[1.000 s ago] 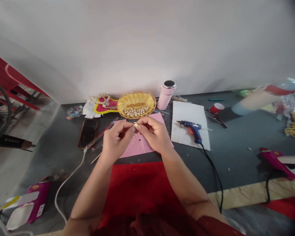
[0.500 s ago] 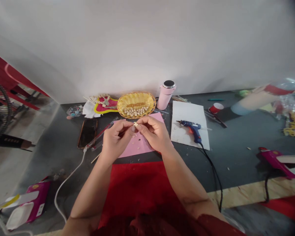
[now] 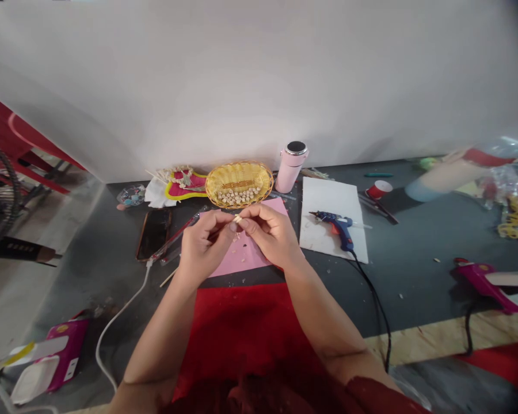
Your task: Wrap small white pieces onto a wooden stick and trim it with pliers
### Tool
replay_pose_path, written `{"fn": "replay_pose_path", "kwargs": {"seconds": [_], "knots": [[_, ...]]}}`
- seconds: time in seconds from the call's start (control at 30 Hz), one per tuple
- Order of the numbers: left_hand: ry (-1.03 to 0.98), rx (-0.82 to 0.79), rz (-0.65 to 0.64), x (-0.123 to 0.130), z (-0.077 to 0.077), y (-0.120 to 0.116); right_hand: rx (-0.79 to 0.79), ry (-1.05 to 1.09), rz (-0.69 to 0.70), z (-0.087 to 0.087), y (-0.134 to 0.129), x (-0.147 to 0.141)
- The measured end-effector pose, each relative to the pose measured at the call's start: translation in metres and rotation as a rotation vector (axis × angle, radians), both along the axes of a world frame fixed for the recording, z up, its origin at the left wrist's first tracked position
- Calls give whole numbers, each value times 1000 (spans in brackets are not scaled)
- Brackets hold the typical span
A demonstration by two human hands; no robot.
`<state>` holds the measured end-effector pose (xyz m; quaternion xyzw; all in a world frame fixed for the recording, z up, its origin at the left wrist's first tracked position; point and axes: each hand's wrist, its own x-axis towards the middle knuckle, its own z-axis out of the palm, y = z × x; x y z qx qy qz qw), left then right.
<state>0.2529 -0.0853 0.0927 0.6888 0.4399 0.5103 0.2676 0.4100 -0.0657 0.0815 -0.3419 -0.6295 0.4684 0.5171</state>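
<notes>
My left hand (image 3: 208, 238) and my right hand (image 3: 271, 233) meet over a pink sheet of paper (image 3: 228, 265). Pinched between the fingertips of both is a small pale wooden piece (image 3: 237, 219), too small to make out fully. Several tiny pale bits and a dark speck lie on the paper below. Just beyond my fingers, a woven yellow basket (image 3: 240, 168) holds many small pale pieces (image 3: 238, 196) along its near side.
A blue glue gun (image 3: 343, 231) rests on a white board (image 3: 329, 192) at right, its black cord trailing forward. Behind stands a pink flask (image 3: 289, 169). At left lie a phone (image 3: 153, 234), a white cable (image 3: 125, 312) and a purple device (image 3: 69, 345).
The small pale piece has turned slightly between my fingertips. Both hands stay in nearly the same place.
</notes>
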Motion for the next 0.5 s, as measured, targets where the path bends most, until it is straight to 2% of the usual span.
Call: {"fn": "replay_pose_path", "kwargs": {"seconds": [0.5], "knots": [[8, 22, -8, -3, -3, 1, 126, -81, -63, 4, -3, 0]]}}
